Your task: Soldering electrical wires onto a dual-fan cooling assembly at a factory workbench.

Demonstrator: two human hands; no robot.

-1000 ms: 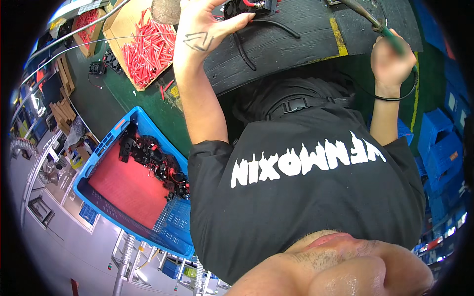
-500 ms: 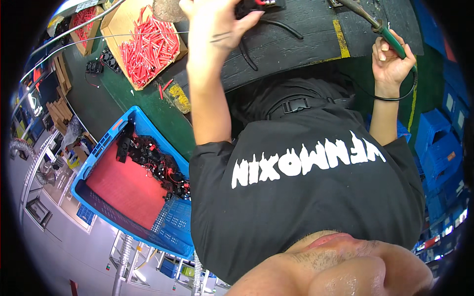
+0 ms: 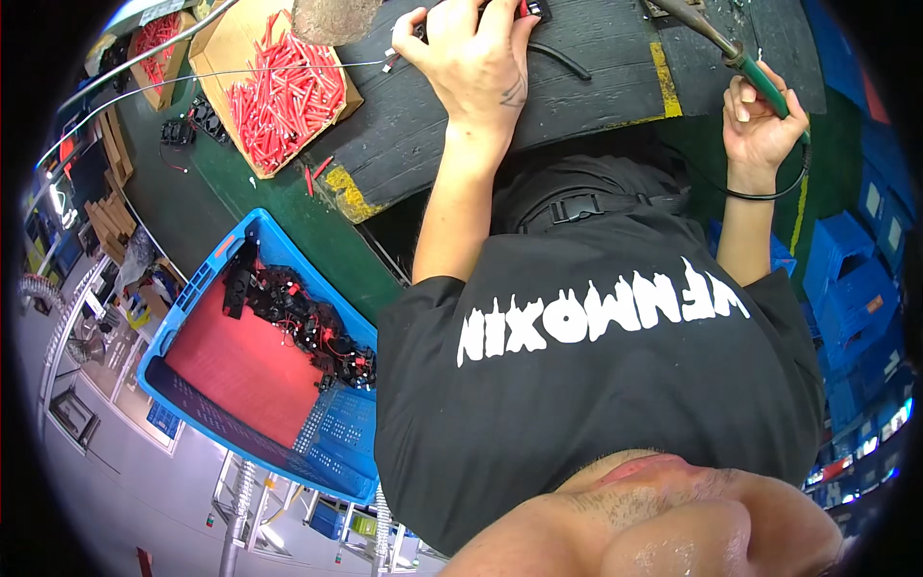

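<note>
At the far edge of the view, my left hand (image 3: pixel 471 60) lies over the black workbench (image 3: pixel 615 72), its fingers curled on a small black part with red (image 3: pixel 535 10). Most of that part is hidden under the hand or cut off by the frame. A thin wire end with a small white connector (image 3: pixel 387 66) shows beside the thumb. My right hand (image 3: pixel 764 120) is closed round the green handle of a soldering iron (image 3: pixel 764 85), whose metal shaft points up and left over the bench. A bent black cable (image 3: pixel 560 58) lies just right of my left hand.
Left of the bench, a cardboard box (image 3: pixel 216 48) holds many red tubes; a second such box (image 3: pixel 159 91) stands farther left. Black fans (image 3: pixel 197 122) lie nearby. A blue crate (image 3: pixel 154 361) at lower left contains black parts with red wires. Blue bins (image 3: pixel 841 269) stand at right.
My left hand has moved right and turned, now lying over the black part with the fingers pointing away. The right hand with the soldering iron has barely moved.
</note>
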